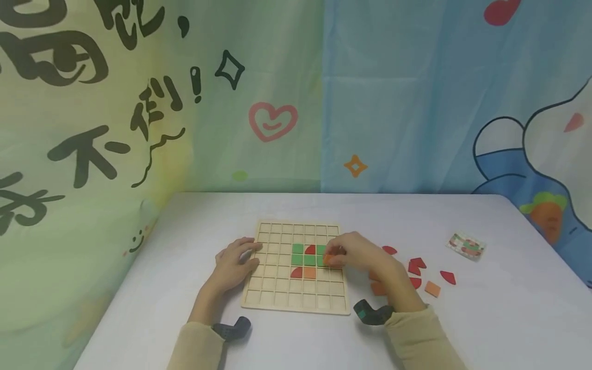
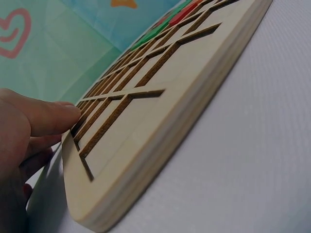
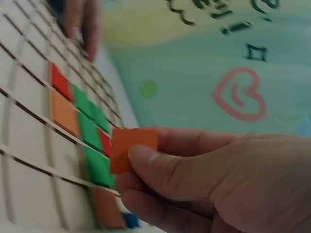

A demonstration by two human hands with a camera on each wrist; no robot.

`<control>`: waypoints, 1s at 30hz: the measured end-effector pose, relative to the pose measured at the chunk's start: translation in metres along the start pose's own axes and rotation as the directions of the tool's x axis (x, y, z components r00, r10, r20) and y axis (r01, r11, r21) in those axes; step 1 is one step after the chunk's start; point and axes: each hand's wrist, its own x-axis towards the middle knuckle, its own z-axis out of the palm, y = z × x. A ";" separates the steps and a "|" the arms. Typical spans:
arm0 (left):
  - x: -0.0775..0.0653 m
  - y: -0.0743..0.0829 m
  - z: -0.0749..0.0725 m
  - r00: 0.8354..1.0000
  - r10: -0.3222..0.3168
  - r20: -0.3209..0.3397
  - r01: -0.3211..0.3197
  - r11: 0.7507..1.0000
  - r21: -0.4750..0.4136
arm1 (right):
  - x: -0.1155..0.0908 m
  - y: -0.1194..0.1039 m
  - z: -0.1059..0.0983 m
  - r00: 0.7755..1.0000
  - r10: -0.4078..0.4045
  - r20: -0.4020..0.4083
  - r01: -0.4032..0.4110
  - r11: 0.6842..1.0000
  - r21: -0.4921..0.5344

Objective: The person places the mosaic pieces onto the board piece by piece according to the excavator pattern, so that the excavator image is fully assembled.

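A wooden grid board [image 1: 275, 298] lies on the white table with green, red and orange tiles set in some cells. My left hand [image 1: 233, 264] rests at the board's left edge, fingers and thumb laid loosely over the rim. In the right wrist view, my right hand [image 3: 180, 170] pinches an orange square tile [image 3: 121, 141] between thumb and fingers. From the head view this hand is over the right side of the board, beside a green tile [image 1: 321, 250]. Below the held tile, another orange tile [image 3: 108, 208] shows near the board's edge.
Right of the board lie loose red quarter-round pieces [image 1: 447, 277] and orange squares [image 1: 432, 289], some partly behind my right forearm. A small printed card [image 1: 466, 246] lies farther right. A patterned curtain [image 1: 277, 77] hangs behind the table.
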 end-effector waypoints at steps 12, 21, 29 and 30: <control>0.001 0.002 0.000 1.000 -0.003 0.001 0.003 1.000 -0.004 | 0.003 -0.012 0.019 0.997 0.010 0.079 -0.012 0.999 0.031; 0.000 0.001 -0.001 1.000 -0.014 0.003 0.014 1.000 -0.002 | 0.011 -0.020 0.029 0.999 0.051 0.006 -0.050 0.995 -0.089; 0.000 0.002 -0.001 1.000 -0.001 0.002 0.001 1.000 -0.009 | 0.011 -0.024 0.035 0.997 0.046 -0.059 -0.056 0.983 -0.174; 0.000 0.001 -0.001 1.000 0.000 0.001 0.000 1.000 -0.008 | 0.011 -0.024 0.035 0.996 0.056 -0.064 -0.067 0.982 -0.177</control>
